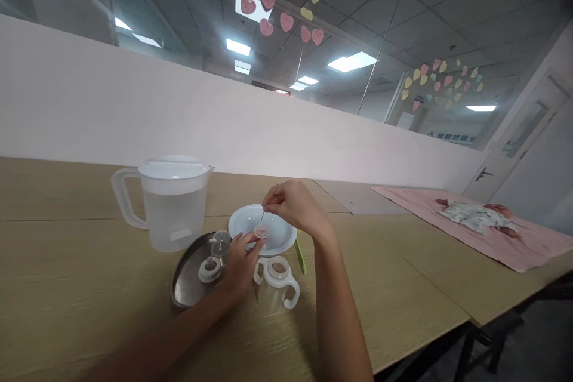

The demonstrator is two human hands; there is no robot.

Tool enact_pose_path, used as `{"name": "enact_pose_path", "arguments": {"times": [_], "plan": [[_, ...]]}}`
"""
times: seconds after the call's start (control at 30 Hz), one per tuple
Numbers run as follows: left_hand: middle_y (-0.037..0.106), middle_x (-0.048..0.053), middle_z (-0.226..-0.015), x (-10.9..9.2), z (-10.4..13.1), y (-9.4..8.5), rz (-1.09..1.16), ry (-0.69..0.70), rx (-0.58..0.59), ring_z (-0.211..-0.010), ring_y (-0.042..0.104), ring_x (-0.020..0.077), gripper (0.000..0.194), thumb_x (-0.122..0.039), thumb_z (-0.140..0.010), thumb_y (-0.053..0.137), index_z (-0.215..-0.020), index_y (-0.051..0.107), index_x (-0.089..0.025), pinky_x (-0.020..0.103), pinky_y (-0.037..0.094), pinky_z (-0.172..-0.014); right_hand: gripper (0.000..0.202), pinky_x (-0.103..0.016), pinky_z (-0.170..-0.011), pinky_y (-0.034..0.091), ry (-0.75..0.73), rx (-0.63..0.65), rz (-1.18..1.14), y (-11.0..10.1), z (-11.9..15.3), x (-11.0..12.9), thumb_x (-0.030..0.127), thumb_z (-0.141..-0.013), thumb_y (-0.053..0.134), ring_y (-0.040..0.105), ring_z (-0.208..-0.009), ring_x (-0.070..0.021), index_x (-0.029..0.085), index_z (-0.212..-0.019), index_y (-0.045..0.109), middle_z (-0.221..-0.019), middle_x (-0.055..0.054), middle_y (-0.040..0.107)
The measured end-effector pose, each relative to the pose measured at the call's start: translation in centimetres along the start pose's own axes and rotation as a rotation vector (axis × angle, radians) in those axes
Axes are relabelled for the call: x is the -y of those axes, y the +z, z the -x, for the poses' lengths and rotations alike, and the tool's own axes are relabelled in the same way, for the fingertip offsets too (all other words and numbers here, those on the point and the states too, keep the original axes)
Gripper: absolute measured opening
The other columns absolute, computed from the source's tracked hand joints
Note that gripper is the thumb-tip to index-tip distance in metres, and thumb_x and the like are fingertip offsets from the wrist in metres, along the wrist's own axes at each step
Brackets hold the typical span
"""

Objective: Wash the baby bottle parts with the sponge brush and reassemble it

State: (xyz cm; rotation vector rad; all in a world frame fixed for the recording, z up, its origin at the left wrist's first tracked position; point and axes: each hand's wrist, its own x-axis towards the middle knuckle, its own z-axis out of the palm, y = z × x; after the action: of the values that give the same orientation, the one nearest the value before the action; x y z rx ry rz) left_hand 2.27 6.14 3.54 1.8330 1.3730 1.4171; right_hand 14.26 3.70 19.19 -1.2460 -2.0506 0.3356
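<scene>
Over the white bowl [239, 221], my left hand [242, 262] pinches a small round translucent piece with a pale ring, perhaps a bottle nipple [261, 231], its open side toward me. My right hand [286, 203] is closed on a thin stick [262, 216], whose lower end points down at that piece; whether it touches cannot be made out. Just below the bowl stands a clear baby bottle [272, 292] with two white handles and no cap. Left of my left hand, a metal tray [188, 280] holds a white bottle collar [209, 270] and a clear dome cap [221, 243].
A large lidded pitcher [174, 215] of water stands behind the tray. A green-handled brush or tool [300, 256] lies right of the bowl. Far right, a baby doll [474, 218] in patterned clothes lies on a pink cloth [416, 209]. A white wall [268, 137] runs behind the table.
</scene>
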Motion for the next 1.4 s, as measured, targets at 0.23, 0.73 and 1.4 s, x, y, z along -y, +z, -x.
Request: {"name": "enact_pose_path", "arguments": {"times": [0.23, 0.73, 1.4], "plan": [[0.07, 0.004, -0.09, -0.08, 0.13, 0.06, 0.02, 0.002, 0.015, -0.089, 0.06, 0.0212, 0.029, -0.034, -0.08, 0.045, -0.091, 0.067, -0.019, 0.039, 0.035, -0.097, 0.011, -0.019, -0.054, 0.044, 0.001, -0.034, -0.027, -0.9, 0.69, 0.03, 0.007, -0.067, 0.062, 0.061, -0.06, -0.0111, 0.017, -0.064, 0.066, -0.061, 0.0, 0.064], [0.07, 0.003, -0.087, -0.35, 0.25, -0.02, 0.004, 0.009, 0.008, -0.084, 0.061, 0.0205, 0.027, -0.034, -0.08, 0.046, -0.088, 0.067, -0.02, 0.038, 0.041, -0.089, 0.013, -0.02, -0.056, 0.044, -0.032, 0.067, -0.036, -0.78, 0.44, -0.15, 0.003, -0.067, 0.062, 0.061, -0.061, -0.0109, 0.015, -0.062, 0.065, -0.062, 0.0, 0.065], [0.067, 0.006, -0.091, 0.21, 0.29, 0.35, 0.081, -0.002, -0.033, -0.091, 0.059, 0.023, 0.024, -0.034, -0.079, 0.048, -0.087, 0.063, -0.018, 0.036, 0.044, -0.081, 0.012, -0.019, -0.057, 0.043, -0.02, 0.102, -0.016, -0.41, 0.09, -0.21, 0.003, -0.068, 0.063, 0.061, -0.063, -0.0105, 0.014, -0.066, 0.066, -0.065, -0.001, 0.066]]}}
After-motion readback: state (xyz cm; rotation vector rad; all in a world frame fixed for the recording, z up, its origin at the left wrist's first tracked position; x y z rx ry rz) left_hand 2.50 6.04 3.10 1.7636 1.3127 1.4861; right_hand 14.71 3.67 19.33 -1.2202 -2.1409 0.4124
